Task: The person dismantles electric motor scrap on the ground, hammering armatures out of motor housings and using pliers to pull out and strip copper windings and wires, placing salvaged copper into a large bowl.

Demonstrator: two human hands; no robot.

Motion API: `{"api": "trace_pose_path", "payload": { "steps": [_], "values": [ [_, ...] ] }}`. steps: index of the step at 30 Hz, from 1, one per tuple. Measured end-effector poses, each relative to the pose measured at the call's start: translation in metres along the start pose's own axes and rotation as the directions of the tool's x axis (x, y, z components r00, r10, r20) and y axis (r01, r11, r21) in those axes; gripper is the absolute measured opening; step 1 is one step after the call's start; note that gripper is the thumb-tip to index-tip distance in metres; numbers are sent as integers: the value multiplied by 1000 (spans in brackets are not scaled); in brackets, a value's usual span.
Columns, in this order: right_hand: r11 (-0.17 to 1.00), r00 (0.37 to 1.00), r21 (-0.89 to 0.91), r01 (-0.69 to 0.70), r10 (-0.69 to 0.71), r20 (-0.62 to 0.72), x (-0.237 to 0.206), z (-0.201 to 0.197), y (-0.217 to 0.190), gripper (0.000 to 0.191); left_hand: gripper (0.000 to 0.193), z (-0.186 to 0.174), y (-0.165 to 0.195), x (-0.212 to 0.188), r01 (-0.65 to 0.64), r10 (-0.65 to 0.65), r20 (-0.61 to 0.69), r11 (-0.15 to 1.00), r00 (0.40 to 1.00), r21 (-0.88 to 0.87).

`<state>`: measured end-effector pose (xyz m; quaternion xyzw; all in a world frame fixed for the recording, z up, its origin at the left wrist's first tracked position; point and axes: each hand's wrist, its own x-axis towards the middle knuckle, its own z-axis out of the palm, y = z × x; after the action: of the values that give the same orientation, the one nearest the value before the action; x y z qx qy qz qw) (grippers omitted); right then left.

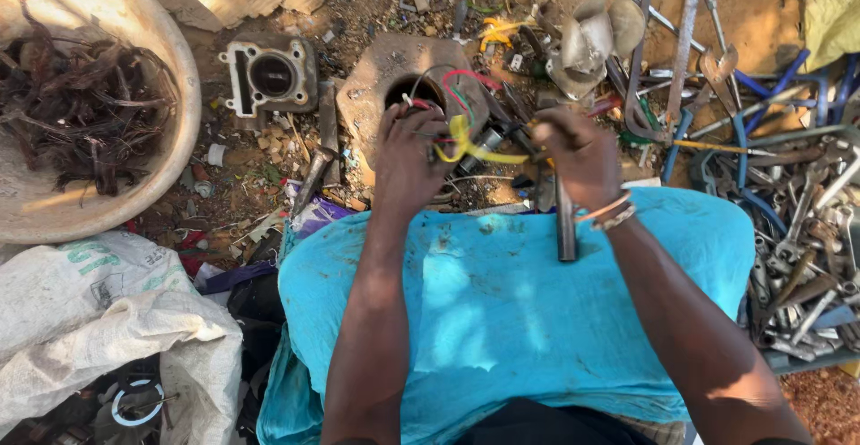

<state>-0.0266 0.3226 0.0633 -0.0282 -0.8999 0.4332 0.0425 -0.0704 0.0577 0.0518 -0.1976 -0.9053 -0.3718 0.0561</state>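
Both hands are up past the far edge of a blue cloth (502, 311) that's draped in front of the person. The left hand (408, 158) is closed around a small part with a bundle of wires (457, 95) coming off it: red, green and black loops stick up just above the fingers. The right hand (578, 149) is fisted around a tool, and a grey metal shaft (565, 225) hangs down from under it onto the cloth. Can't tell exactly what kind of tool it is. A yellow strip (475, 145) runs between the two hands, touching the wires on the left-hand side.

Right behind the left hand there's a rusty metal block (376, 77) with a round hole, sitting on the dirt. Further off to the left of it is an engine cylinder (271, 75). Well out to the left is a big pale basin (107, 15) full of dark tangled wire. Off past the right hand is a big heap of spanners (797, 221) and scrap metal. A white sack (98, 319) lies near the left elbow.
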Motion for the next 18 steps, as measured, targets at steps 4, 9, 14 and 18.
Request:
{"api": "trace_pose_path", "payload": {
  "steps": [4, 9, 14, 18],
  "values": [
    [956, 974, -195, -218, 226, 17, -18, -26, 75, 48, 25, 7, -6, -1, 68, -69, -2, 986, 998, -150],
    [913, 963, -363, -187, 244, 118, -25, -5, 112, 83, 34, 8, -10, 4, 90, -126, -120, 958, 985, -272],
    [846, 930, -468, -256, 348, 119, -15, 12, 111, 68, 45, 11, -14, 8, 377, -425, 68, 703, 902, -603],
    [869, 927, -404, -285, 358, 115, -6, 13, 110, 63, 57, 15, -17, 7, 259, -495, 8, 439, 869, -860]
  ]
}}
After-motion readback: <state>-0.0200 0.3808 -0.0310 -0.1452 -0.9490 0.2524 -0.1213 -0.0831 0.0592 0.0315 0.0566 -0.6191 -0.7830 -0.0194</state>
